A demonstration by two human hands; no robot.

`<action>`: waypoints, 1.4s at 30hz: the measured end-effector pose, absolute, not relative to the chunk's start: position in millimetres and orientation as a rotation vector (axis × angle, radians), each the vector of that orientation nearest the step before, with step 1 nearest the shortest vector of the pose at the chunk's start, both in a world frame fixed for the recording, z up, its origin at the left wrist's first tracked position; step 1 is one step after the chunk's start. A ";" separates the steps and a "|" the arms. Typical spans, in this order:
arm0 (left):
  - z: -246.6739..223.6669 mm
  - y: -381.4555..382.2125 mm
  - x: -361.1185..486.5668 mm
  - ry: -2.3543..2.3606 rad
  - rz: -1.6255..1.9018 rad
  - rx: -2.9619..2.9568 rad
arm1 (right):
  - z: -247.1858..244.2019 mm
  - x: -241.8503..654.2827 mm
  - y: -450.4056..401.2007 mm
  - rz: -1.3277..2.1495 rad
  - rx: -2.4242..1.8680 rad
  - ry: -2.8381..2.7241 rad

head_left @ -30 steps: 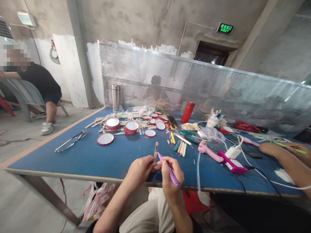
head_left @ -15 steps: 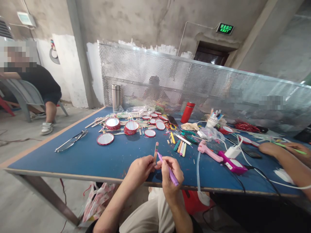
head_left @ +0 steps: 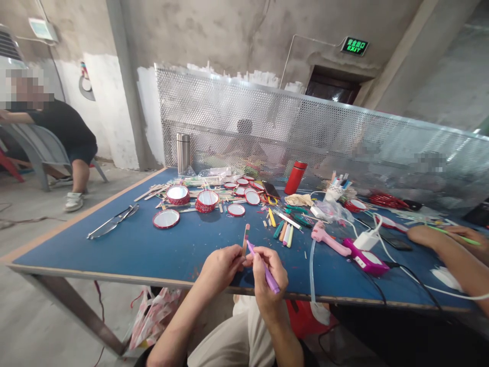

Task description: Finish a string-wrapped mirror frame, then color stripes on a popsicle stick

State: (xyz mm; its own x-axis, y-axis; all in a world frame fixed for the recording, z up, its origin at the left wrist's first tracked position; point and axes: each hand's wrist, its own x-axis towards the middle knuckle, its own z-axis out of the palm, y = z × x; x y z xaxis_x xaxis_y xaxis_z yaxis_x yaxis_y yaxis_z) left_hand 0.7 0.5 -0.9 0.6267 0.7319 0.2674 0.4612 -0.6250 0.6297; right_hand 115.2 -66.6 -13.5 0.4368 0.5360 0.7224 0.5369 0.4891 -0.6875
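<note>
My left hand [head_left: 221,267] pinches a flat wooden craft stick [head_left: 245,239], which stands upright with coloured marks near its top. My right hand [head_left: 267,280] grips a purple marker [head_left: 272,279], and its tip sits against the lower part of the stick. The two hands nearly touch near the front edge of the blue worktable [head_left: 126,244]. My fingers hide the stick's lower end.
Red-rimmed round mirrors [head_left: 166,219] and loose sticks lie towards the back. A pink glue gun [head_left: 328,240] and a magenta glue gun [head_left: 364,257] with cables lie to my right. A co-worker's hands [head_left: 446,237] hold a green pen at the right. A perforated metal screen [head_left: 267,117] backs the table.
The marker's tip has shifted slightly against the stick. My hands otherwise hold the same grip, and the view has tilted a little.
</note>
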 end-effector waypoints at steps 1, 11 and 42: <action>-0.7 0.5 0.7 0.940 0.701 2.339 | -13.9 115.3 -66.4 -0.003 -1.129 -1.195; 0.9 2.0 1.7 0.953 0.684 2.353 | -17.1 117.0 -64.7 -0.004 -1.110 -1.208; -2.3 1.0 1.4 0.954 0.671 2.333 | -15.4 117.1 -65.7 0.006 -1.132 -1.237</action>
